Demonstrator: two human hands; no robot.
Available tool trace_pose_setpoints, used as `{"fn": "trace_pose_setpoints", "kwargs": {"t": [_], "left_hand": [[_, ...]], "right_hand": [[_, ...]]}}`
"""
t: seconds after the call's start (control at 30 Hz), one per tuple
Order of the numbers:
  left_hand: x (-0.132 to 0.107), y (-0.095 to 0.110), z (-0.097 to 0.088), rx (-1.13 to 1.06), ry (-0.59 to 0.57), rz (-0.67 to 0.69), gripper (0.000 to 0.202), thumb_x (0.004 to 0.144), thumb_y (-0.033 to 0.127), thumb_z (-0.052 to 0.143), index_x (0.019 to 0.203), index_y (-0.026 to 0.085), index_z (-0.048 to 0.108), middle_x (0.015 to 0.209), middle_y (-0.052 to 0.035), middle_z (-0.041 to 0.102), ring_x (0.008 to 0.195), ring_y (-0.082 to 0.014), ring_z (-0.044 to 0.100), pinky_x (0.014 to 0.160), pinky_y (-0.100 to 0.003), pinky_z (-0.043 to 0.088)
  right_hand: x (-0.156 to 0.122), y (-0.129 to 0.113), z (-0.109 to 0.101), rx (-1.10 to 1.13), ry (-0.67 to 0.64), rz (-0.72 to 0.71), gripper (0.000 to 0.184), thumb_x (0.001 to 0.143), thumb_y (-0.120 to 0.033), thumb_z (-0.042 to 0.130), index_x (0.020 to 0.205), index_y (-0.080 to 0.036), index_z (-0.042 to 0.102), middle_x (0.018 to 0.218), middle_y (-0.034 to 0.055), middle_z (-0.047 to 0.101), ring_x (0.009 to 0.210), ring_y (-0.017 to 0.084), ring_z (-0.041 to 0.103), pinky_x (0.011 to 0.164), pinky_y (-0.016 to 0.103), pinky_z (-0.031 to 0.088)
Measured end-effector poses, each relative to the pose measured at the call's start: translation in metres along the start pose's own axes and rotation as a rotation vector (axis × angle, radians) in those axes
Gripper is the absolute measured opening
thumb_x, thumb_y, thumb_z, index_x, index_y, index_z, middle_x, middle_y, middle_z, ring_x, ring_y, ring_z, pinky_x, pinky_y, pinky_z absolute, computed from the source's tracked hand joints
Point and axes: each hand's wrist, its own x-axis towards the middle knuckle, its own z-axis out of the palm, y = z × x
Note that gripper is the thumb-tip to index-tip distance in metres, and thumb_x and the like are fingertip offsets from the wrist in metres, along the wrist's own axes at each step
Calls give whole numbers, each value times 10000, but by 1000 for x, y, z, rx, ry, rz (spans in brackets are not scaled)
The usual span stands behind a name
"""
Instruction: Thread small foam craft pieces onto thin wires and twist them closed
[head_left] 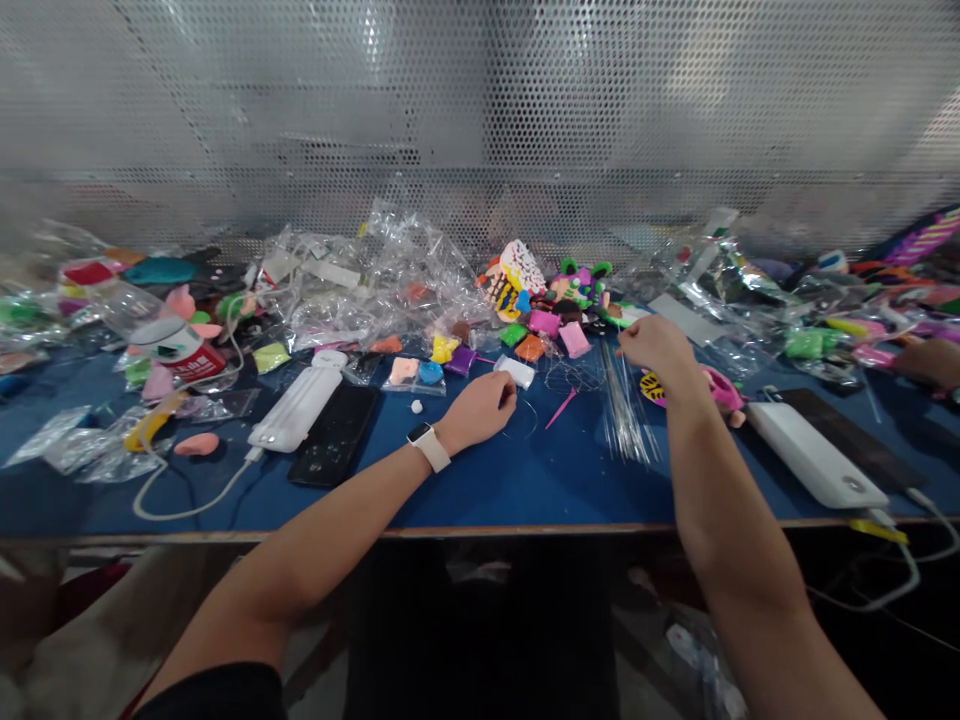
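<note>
My left hand [484, 405] rests on the blue table [525, 480], fingers curled together near a thin loop of wire [525, 415]; what it pinches is too small to make out. A white watch [429, 446] sits on that wrist. My right hand [656, 350] hovers further back with fingers closed, just above a bundle of thin wires [622, 405] and beside a pink and yellow clay figure [712, 392]. Small packets of coloured clay [525, 345] lie between the hands, with a pink stick tool [561, 408].
Heaps of clear plastic bags [360, 275] crowd the back. A white power bank [296, 405] and black phone [335, 435] lie at left, another power bank [814, 455] and phone [855, 435] at right. A glue tub [180, 350] stands far left. Another person's hand [930, 362] shows at right.
</note>
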Motion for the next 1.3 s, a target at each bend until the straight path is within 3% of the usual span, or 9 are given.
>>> {"fn": "trace_pose_setpoints", "kwargs": {"t": [0.1,0.2,0.37,0.5,0.6,0.73,0.83,1.07,1.3], "left_hand": [[0,0,2,-31,26,-25,94,928,118,553,863,182,576,889,-62,666,783,-185,604,739,-332,476],[0,-1,5,-89,97,-70,87,921,121,580,856,179,584,872,-52,680,758,-174,614,721,-316,472],[1,-8,-2,-226,198,-113,54,936,160,583,887,175,598,825,-29,681,725,-153,618,682,-280,470],[6,-17,-18,-356,168,-170,49,943,182,585,903,169,610,797,-26,674,691,-142,619,649,-267,470],[5,-23,-30,-486,150,-216,72,945,201,596,881,169,606,698,0,625,609,-119,579,600,-249,450],[-3,-27,-37,-627,139,-289,125,947,252,620,858,165,623,678,3,602,596,-107,553,581,-240,435],[-7,-27,-36,-688,127,-310,130,939,266,644,862,163,632,690,1,603,604,-106,553,587,-245,441],[-9,-27,-24,-736,143,-307,114,934,262,659,892,162,626,680,5,620,600,-108,583,587,-241,465],[-9,-25,-18,-643,199,-187,127,956,291,627,931,167,624,698,7,613,605,-113,568,591,-246,463]], "right_hand": [[-2,-7,-2,160,178,-27,229,951,-257,576,766,-184,688,734,129,712,832,275,696,803,381,484],[-4,-22,1,578,447,-286,219,1021,-434,555,955,-234,611,601,25,630,608,216,616,653,357,490],[-36,-70,7,1140,554,-620,285,1044,-592,487,1054,-309,462,592,-66,566,386,135,433,409,293,350],[-59,-96,22,1160,366,-736,254,1017,-513,596,1123,-311,484,739,-35,661,488,135,569,446,288,449],[-59,-101,41,988,108,-759,172,1027,-425,579,1076,-263,604,822,16,712,587,151,644,533,314,520],[-53,-103,65,690,-79,-844,146,983,-296,610,919,-222,718,813,36,748,691,180,686,674,353,552],[-54,-106,72,691,-78,-807,171,980,-289,605,933,-221,754,838,45,767,709,182,692,700,361,565],[-72,-113,64,1139,79,-610,213,954,-417,688,1038,-224,723,904,57,776,758,188,737,763,386,641],[-78,-119,76,963,40,-695,167,907,-393,748,940,-235,788,939,65,806,866,239,771,849,438,641]]}}
